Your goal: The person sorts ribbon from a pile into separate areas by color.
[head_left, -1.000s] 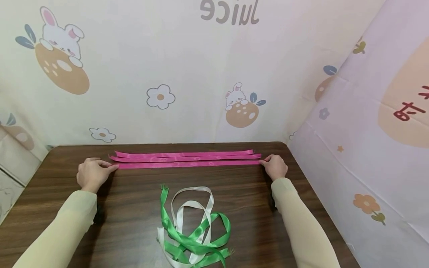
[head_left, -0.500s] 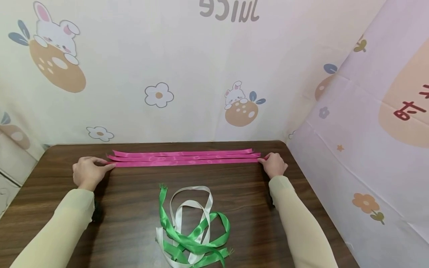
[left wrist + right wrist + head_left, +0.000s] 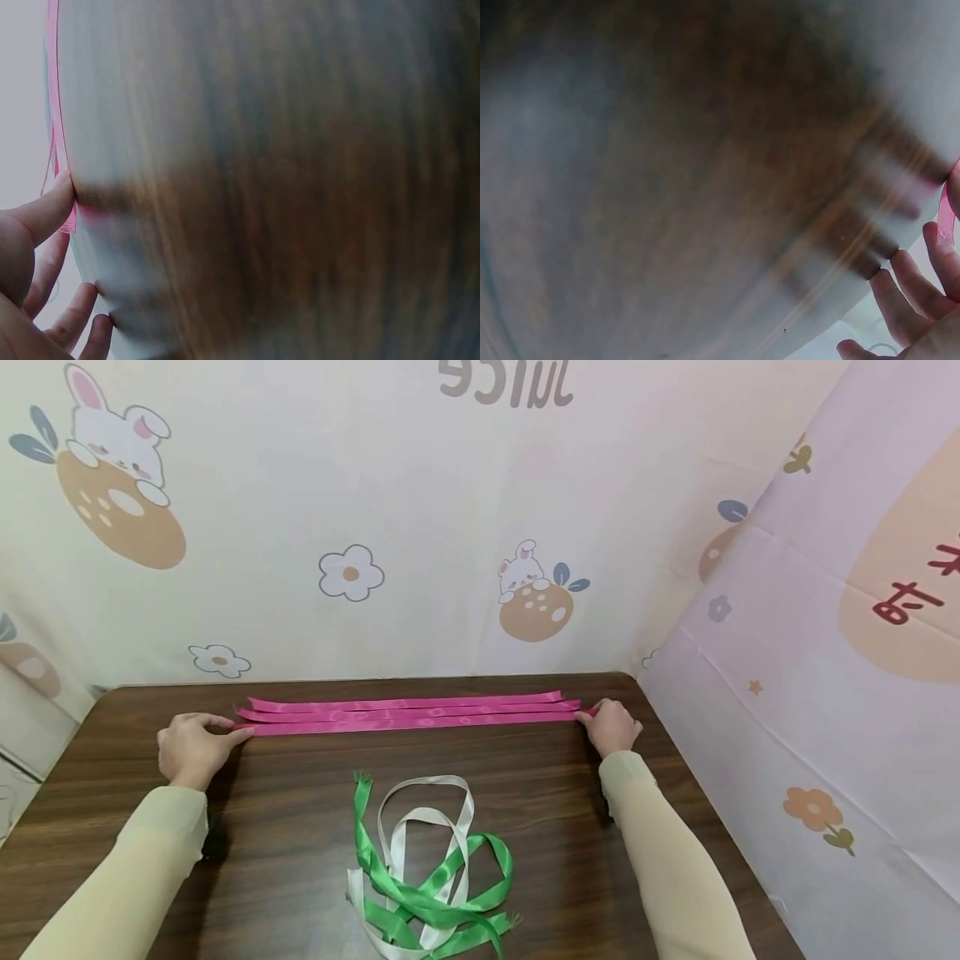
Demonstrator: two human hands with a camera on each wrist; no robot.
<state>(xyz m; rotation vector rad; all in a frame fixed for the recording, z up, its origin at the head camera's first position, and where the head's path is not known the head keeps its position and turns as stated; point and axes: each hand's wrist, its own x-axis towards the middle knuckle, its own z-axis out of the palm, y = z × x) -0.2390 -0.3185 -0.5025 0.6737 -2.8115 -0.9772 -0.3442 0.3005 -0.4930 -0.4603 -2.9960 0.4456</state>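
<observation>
The near pink ribbon (image 3: 412, 724) runs left to right between left hand (image 3: 193, 748) and right hand (image 3: 611, 727), fingers (image 3: 219, 722) pinched on each end.

A brown wood-grain table (image 3: 285, 843) with round back corners stands in front of a pale cloth (image 3: 427, 468). It has 2 white bunnies (image 3: 123, 447) hugging tan fruits (image 3: 112, 531), white flowers (image 3: 365, 578), and the word "Juice" (image 3: 488, 382) written backwards. On the right hangs a pinkish-purple cloth (image 3: 780, 610) with red writing (image 3: 892, 612), and the table shines softly.
</observation>
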